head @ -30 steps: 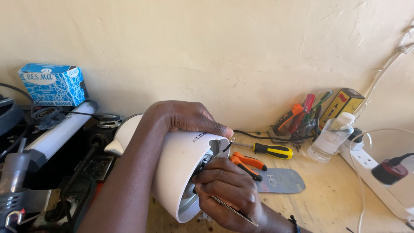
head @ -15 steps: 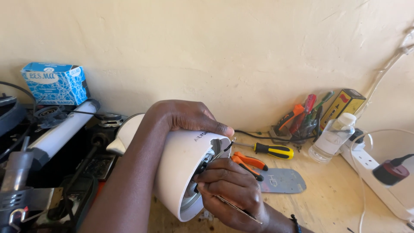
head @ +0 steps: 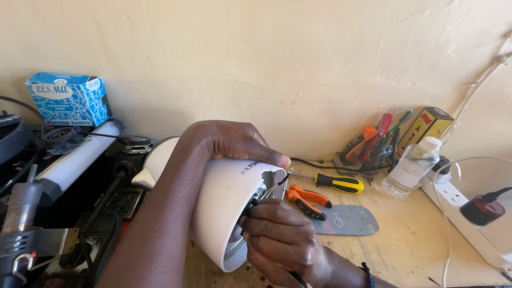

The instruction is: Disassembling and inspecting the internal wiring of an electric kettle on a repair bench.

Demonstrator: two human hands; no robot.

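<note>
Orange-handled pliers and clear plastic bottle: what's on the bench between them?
In the head view, a yellow-and-black screwdriver lies between the orange-handled pliers and the clear plastic bottle, above a grey flat metal plate.

The lamp housing (head: 224,208) is plain white, with a silvery rim inside. The screwdriver (head: 337,183) beside it has a yellow and black handle; the pliers (head: 308,200) have orange grips edged in black. The flat plate (head: 345,220) is dull grey. The box (head: 68,99) against the wall is blue with a white scribble pattern, the tube (head: 80,158) white. The bottle (head: 412,166) is clear with a white cap. The carton (head: 426,128) looks yellow and black, perhaps with red. The counter (head: 421,250) is pale wood.
</note>
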